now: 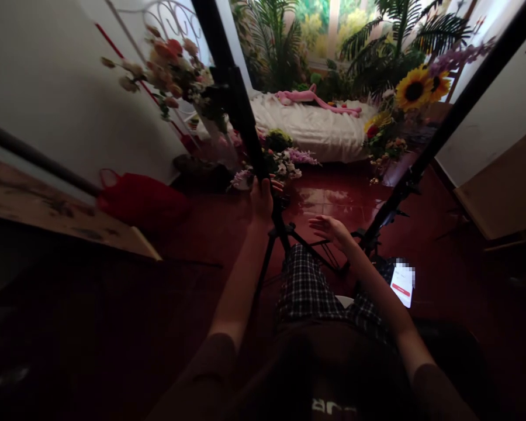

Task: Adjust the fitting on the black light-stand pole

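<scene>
My left hand (pixel 262 202) is wrapped around the pole of a black tripod stand (pixel 241 105), thumb on the near side and fingertips showing past the pole. The stand rises tilted to the upper left, and its legs spread below my hand. My right hand (pixel 332 229) hovers to the right of that pole, fingers stretched out and apart, holding nothing. Beyond it, a second black stand (pixel 447 128) slants up to the right, not touching my right hand. A lit phone (pixel 402 285) shows to the right of my right forearm.
Artificial flowers (pixel 173 64) stand at left, and sunflowers (pixel 414 90) at right. A white-draped bench (pixel 315 137) with a pink plush toy (pixel 298 96) is at the back. On the dark red floor (pixel 214 228) lies a red bag (pixel 142 199). A wooden panel (pixel 508 187) stands right.
</scene>
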Demonstrator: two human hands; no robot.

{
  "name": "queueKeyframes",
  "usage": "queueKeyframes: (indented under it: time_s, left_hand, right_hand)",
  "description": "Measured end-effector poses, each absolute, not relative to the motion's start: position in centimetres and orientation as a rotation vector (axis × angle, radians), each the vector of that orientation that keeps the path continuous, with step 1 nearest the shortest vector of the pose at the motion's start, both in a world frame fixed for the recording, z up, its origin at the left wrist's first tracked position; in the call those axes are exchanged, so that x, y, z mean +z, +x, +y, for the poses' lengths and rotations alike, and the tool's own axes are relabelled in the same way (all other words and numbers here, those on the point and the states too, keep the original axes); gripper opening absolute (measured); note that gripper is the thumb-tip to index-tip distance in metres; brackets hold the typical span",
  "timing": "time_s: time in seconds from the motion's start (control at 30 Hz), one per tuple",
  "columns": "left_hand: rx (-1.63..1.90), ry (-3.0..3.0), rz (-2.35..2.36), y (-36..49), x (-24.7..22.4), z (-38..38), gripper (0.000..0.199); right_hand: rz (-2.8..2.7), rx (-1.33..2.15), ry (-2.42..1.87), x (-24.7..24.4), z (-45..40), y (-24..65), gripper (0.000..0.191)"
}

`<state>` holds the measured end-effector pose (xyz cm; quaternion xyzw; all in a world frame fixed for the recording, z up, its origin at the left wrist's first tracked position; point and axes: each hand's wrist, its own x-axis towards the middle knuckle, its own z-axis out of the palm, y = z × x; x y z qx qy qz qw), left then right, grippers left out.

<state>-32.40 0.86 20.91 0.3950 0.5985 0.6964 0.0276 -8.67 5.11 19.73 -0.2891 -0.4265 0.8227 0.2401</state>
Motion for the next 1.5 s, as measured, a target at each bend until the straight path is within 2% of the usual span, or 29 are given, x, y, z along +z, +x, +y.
queueKeyframes:
  time_s: [0.1, 0.23, 0.43, 0.57, 0.67, 0.77, 0.9, 0.97, 1.03, 1.13, 1.2, 1.27, 1.33, 1.43, 1.5]
  left_hand:
    - [2.144, 1.131, 1.745, -32.6, 20.7, 1.5, 0.054]
    - [2.227, 1.023, 1.873, -32.0, 20.2, 2.0, 0.061]
    - [2.279, 0.939, 1.940, -31.1, 20.8, 1.9, 0.062]
    - [2.230, 0.987, 1.983, -30.8, 21.5, 1.4, 0.057]
    - [2.202, 0.996, 2.047, -30.8, 21.7, 1.0, 0.051]
    - [2.151, 1.020, 2.117, -30.8, 21.8, 0.7, 0.046]
    - [2.111, 1.091, 2.134, -30.7, 21.9, 0.4, 0.046]
    - [2.128, 1.102, 2.126, -30.6, 22.0, 0.3, 0.047]
    - [2.136, 1.089, 2.120, -30.4, 22.1, 0.3, 0.047]
    - [2.150, 1.055, 2.093, -30.2, 22.2, 0.3, 0.046]
    - [2.171, 1.037, 2.059, -30.1, 22.3, 0.3, 0.046]
    - [2.185, 1.008, 2.032, -30.1, 22.5, 0.3, 0.045]
    - [2.188, 0.978, 2.013, -30.1, 22.6, 0.3, 0.042]
    - [2.201, 0.932, 1.975, -30.1, 22.8, 0.4, 0.040]
    - [2.198, 0.898, 1.945, -30.1, 22.9, 0.4, 0.039]
  right_hand:
    - [-1.090, 2.458, -0.816, 21.1, 4.0, -12.9, 0.033]
    - [-0.792, 2.760, -0.780, 22.6, 3.3, -17.6, 0.049]
    - [-0.147, 3.039, -0.409, 23.2, 4.5, -20.0, 0.039]
    - [-0.197, 3.019, -0.408, 23.2, 5.5, -19.8, 0.034]
    - [-0.849, 2.812, -0.568, 23.7, 5.9, -19.9, 0.032]
    - [-1.668, 2.333, -0.761, 24.1, 6.1, -19.7, 0.027]
    - [-2.250, 1.630, -0.793, 24.9, 6.7, -18.4, 0.022]
    - [-2.520, 1.124, -0.691, 26.0, 7.4, -17.8, 0.027]
    - [-2.562, 0.834, -0.545, 27.9, 8.1, -18.0, 0.044]
    - [-2.335, 0.678, -0.339, 32.1, 8.2, -20.4, 0.075]
    - [-2.223, 0.589, -0.261, 35.2, 7.6, -23.1, 0.084]
    - [-2.140, 0.516, -0.237, 37.7, 6.7, -25.8, 0.086]
    - [-2.099, 0.482, -0.261, 39.2, 6.0, -27.9, 0.077]
    - [-2.117, 0.495, -0.286, 39.8, 6.0, -29.5, 0.059]
    - [-2.141, 0.521, -0.263, 39.5, 6.7, -29.7, 0.062]
